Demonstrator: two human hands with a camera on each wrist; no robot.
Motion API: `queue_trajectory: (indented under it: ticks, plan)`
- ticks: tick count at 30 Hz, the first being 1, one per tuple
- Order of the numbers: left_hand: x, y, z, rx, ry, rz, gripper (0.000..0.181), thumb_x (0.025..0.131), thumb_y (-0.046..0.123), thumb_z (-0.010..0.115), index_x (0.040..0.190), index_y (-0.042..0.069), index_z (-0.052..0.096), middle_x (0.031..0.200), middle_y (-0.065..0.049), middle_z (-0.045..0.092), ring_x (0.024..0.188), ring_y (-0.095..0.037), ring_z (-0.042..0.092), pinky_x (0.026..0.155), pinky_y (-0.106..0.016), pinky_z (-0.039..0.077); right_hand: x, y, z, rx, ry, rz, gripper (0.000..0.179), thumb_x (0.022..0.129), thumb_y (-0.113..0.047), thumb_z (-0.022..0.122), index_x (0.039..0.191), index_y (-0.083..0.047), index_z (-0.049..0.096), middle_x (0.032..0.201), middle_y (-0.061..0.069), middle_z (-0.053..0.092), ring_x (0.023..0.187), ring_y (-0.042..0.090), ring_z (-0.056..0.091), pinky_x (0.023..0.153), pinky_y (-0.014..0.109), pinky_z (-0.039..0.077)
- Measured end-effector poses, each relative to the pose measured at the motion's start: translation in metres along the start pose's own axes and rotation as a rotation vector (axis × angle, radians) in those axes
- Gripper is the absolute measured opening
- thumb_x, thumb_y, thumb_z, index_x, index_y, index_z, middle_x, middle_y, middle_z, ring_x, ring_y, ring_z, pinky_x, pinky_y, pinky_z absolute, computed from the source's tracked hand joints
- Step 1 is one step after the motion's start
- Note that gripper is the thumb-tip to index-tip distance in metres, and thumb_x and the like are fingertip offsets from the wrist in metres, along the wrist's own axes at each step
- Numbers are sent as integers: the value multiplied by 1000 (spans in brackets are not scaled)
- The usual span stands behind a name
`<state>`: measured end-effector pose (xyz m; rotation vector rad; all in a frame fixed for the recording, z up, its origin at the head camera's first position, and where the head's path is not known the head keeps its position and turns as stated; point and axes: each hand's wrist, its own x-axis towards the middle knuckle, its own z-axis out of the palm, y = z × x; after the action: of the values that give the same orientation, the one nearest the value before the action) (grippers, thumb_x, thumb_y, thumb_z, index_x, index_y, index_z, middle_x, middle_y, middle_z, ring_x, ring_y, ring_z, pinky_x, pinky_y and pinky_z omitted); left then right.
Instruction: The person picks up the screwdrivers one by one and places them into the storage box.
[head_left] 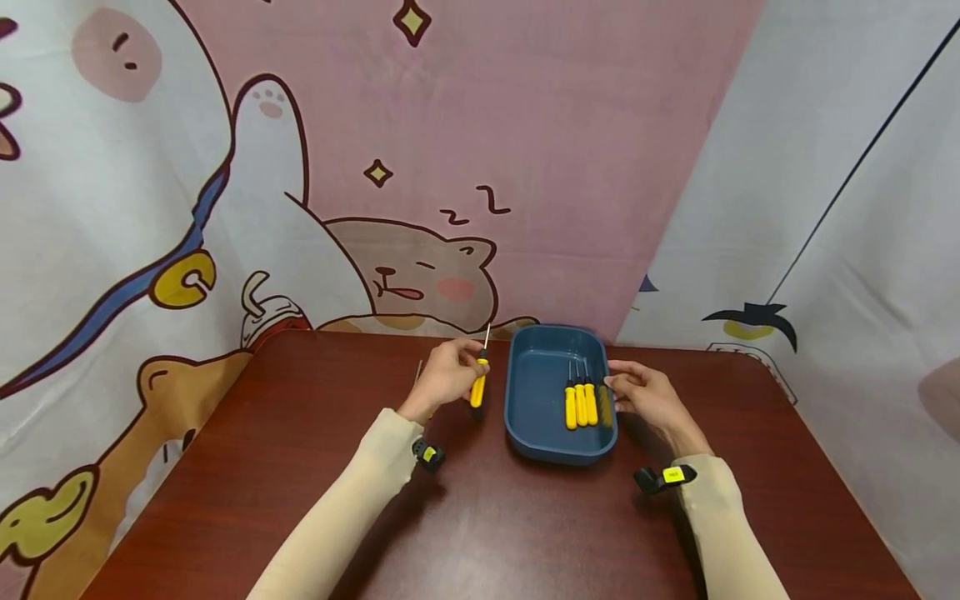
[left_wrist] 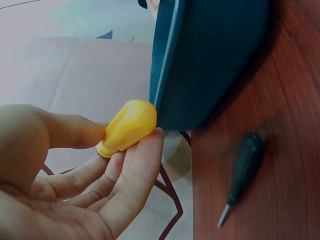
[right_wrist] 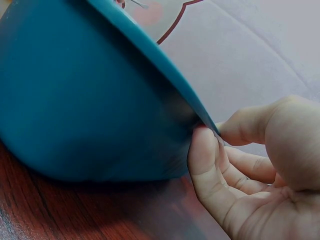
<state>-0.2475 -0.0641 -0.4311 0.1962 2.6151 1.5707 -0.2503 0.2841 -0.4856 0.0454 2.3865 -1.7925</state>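
Note:
In the head view my left hand (head_left: 447, 373) pinches a yellow-handled screwdriver (head_left: 477, 388) between thumb and fingers, its shaft pointing up, just left of the blue plastic bin (head_left: 525, 446). The left wrist view shows that yellow handle (left_wrist: 131, 125) end-on in the fingertips. Three yellow screwdrivers (head_left: 581, 406) lie side by side on the bin's floor, toward its right wall. My right hand (head_left: 651, 400) is at the bin's right side; in the right wrist view its thumb and fingers pinch the bin's rim (right_wrist: 192, 102).
A black-handled screwdriver (left_wrist: 246, 165) lies on the table below the left hand. Another thin metal shaft (head_left: 419, 370) shows behind that hand, mostly hidden. A patterned cloth (head_left: 570, 167) hangs behind the brown table (head_left: 555, 533), close to its back edge.

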Motion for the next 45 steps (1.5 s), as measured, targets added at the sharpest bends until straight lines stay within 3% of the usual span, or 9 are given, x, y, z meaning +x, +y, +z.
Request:
queue_trajectory:
  ticks: [8, 14, 22, 31, 40, 45]
  plan:
    - [3, 10, 12, -29, -64, 3, 43, 94, 13, 73, 133, 0, 60, 96, -15, 65, 66, -30, 70, 66, -45, 64, -1, 1, 0, 16, -6, 0, 52, 105, -15, 58, 152, 0, 43, 118, 19, 66, 79, 11, 63, 72, 24, 61]
    - [7, 16, 20, -27, -85, 7, 40, 94, 13, 73, 130, 1, 63, 95, -14, 66, 62, -23, 68, 61, -38, 63, -1, 0, 1, 10, -5, -11, 51, 104, -14, 58, 151, 1, 44, 117, 21, 65, 79, 11, 63, 72, 24, 61]
    - [11, 22, 27, -23, -121, 3, 43, 94, 15, 74, 132, 1, 62, 97, -13, 66, 72, -21, 68, 63, -35, 63, -1, 0, 1, 4, -6, -17, 52, 104, -15, 59, 151, 1, 44, 118, 21, 66, 80, 11, 63, 72, 24, 61]
    - [20, 32, 38, -49, -161, -49, 41, 95, 14, 73, 132, 4, 62, 97, -12, 64, 72, -22, 69, 70, -44, 64, 0, 0, -1, -6, 3, -20, 51, 104, -16, 59, 150, 0, 45, 119, 23, 66, 80, 12, 63, 72, 25, 61]
    - [28, 42, 54, 31, -184, -88, 44, 94, 14, 73, 135, 2, 62, 99, -12, 70, 69, -19, 72, 62, -34, 63, 0, 1, -1, -5, -3, -21, 52, 104, -16, 59, 150, 0, 44, 118, 23, 66, 80, 12, 63, 72, 25, 61]
    - [31, 48, 61, 74, -177, -120, 42, 94, 14, 74, 133, 2, 63, 106, -14, 71, 69, -19, 73, 70, -41, 64, 0, 1, -2, -10, -3, -29, 50, 104, -15, 58, 150, 1, 45, 123, 28, 64, 81, 12, 64, 73, 25, 61]
